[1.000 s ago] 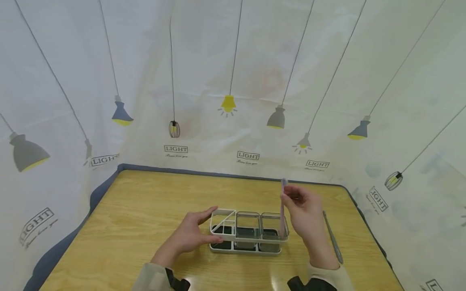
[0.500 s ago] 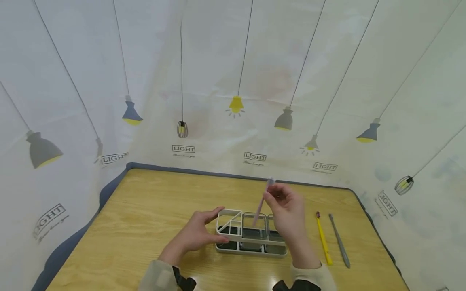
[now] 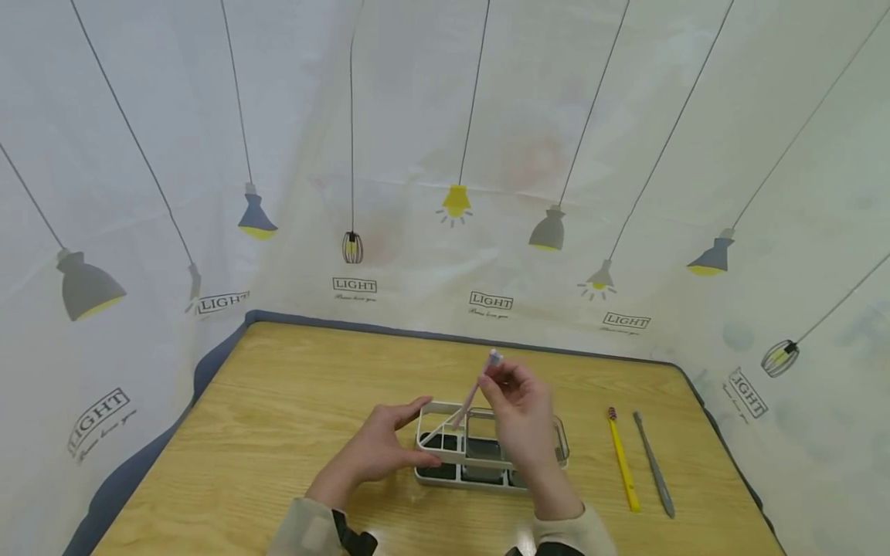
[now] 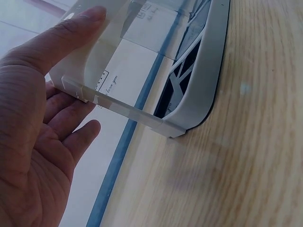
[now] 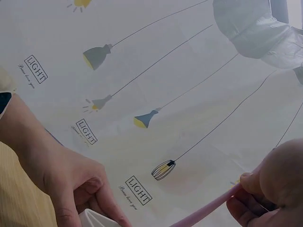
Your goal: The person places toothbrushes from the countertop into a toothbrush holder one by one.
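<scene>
A toothbrush holder (image 3: 473, 485) stands on the table, with a white upper rim, clear walls and dark compartments in its base. My left hand (image 3: 378, 440) grips its left end, thumb in front and fingers behind; the left wrist view shows this hand on the clear holder's upper rim (image 4: 71, 87). Between thumb and fingers, my right hand (image 3: 524, 417) pinches a pink toothbrush (image 3: 473, 394) near its head. The brush tilts, head up, with its handle end over the holder's divided left section. That hand hides part of the holder's right side.
To the right of the holder lie a yellow toothbrush (image 3: 623, 463) and a grey toothbrush (image 3: 655, 467), side by side on the wooden table (image 3: 313, 371). A lamp-printed sheet (image 3: 417, 116) surrounds the table's back and sides.
My right hand has carried the pink toothbrush leftward, from over the holder's right end to its left section, and the brush leans more. The yellow toothbrush has come into sight. My left hand keeps its grip.
</scene>
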Available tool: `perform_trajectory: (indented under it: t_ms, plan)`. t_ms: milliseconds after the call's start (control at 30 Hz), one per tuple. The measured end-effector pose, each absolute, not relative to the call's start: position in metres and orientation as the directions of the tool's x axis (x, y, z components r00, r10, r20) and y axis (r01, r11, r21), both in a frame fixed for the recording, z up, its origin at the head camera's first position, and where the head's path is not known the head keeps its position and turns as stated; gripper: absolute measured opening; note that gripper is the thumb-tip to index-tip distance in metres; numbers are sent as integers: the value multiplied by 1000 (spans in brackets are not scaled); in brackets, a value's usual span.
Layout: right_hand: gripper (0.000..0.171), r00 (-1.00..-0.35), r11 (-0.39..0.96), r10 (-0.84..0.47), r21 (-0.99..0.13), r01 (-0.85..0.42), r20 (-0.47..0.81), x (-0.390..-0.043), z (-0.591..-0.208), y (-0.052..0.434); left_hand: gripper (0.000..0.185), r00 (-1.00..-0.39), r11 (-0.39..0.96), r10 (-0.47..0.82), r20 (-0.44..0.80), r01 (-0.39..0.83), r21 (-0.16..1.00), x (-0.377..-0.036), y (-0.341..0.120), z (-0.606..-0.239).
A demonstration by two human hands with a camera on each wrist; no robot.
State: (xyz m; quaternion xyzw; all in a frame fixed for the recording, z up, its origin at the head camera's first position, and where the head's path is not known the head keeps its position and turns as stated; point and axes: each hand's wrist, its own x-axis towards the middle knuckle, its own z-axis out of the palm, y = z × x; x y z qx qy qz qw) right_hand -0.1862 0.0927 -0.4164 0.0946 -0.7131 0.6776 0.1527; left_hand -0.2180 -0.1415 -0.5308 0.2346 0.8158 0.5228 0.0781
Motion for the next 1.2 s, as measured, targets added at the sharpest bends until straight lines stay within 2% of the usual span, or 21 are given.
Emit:
perform_trajectory:
  t_ms: [500,900,1200]
  plan:
    - [8,-951,128,1,-944,-305,308,-187,-457,76,97,-869,338,475,137,324,884,-221,-143,-535]
    - [9,-936,308,-74,-885,-350,344,-186,-475,73,97,-870,324,476,129,310,894,-221,-143,-533]
    - [13,-933,360,-89,-862,-357,350,-185,-479,75,96,-862,309,487,141,321,895,-220,-142,-533]
